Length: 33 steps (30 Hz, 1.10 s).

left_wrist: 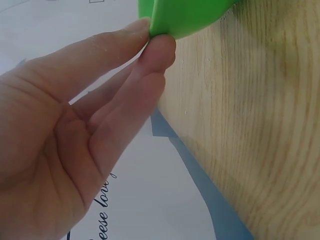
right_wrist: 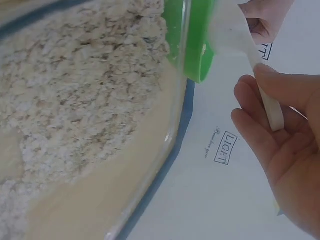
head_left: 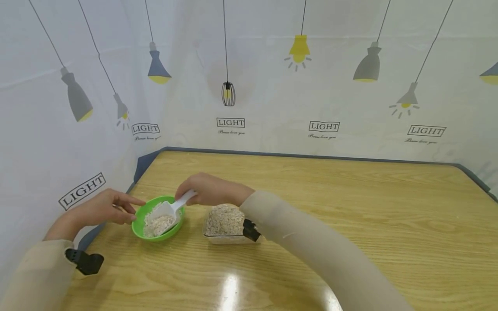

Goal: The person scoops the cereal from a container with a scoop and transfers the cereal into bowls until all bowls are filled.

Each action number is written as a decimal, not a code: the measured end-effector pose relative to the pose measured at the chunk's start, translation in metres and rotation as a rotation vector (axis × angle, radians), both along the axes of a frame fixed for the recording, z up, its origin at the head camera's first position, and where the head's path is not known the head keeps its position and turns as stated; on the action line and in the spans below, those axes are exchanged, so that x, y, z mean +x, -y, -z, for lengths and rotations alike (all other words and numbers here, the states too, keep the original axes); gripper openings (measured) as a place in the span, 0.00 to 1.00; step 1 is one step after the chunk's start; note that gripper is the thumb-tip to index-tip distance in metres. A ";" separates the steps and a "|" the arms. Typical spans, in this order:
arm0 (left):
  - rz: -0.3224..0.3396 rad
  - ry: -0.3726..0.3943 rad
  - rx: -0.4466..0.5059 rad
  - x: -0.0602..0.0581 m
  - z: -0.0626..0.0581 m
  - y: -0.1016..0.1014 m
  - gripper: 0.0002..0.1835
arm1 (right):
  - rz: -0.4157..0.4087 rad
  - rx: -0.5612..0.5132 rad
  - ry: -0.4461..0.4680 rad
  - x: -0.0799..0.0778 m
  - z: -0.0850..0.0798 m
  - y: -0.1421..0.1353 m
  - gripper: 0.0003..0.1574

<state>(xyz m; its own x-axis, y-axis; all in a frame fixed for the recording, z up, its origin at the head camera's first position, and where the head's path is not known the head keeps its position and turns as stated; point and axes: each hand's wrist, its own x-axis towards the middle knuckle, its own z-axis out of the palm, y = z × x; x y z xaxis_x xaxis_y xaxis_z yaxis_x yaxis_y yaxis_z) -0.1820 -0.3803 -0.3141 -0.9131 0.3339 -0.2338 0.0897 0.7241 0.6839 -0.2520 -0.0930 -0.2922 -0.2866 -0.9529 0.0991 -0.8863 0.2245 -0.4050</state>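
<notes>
My left hand [head_left: 108, 208] pinches the rim of a green bowl [head_left: 138, 228] between thumb and fingers, which the left wrist view shows close up. In the bowl lie pale oat flakes [head_left: 148, 223]. The right hand [head_left: 210, 188] grips the handle of a white scoop [head_left: 186, 199], whose head is over the bowl with flakes in it. Just right of the bowl, under my right forearm, stands a clear rectangular container [head_left: 229, 239] heaped with oats [head_left: 223, 219]. In the right wrist view these oats [right_wrist: 85, 75] fill much of the left side.
The wooden table [head_left: 350, 207] stretches away to the right of the container. White sheeting [head_left: 264, 95] printed with lamps stands behind and at the left, close beside my left hand. A dark blue strip [head_left: 311, 158] runs along the table's back edge.
</notes>
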 end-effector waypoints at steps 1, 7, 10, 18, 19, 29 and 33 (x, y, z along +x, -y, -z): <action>0.000 0.003 0.001 0.000 0.000 0.000 0.29 | -0.008 0.007 -0.021 0.001 -0.001 0.001 0.17; 0.004 0.010 0.010 0.000 0.001 0.000 0.28 | -0.038 0.037 -0.104 0.006 -0.011 0.009 0.17; 0.002 0.011 0.001 0.000 0.001 0.000 0.28 | -0.036 0.043 -0.131 0.009 -0.015 0.013 0.17; 0.000 0.014 -0.011 -0.002 0.000 0.000 0.29 | 0.007 0.062 -0.206 0.016 -0.019 0.022 0.17; 0.003 0.012 -0.010 -0.002 0.000 0.000 0.29 | 0.014 0.065 -0.213 0.016 -0.019 0.022 0.17; -0.009 0.008 -0.010 0.000 -0.001 -0.003 0.29 | 0.041 0.037 -0.257 0.018 -0.023 0.019 0.18; -0.022 0.019 -0.016 0.000 -0.002 -0.004 0.29 | 0.012 0.022 -0.260 0.017 -0.026 0.017 0.17</action>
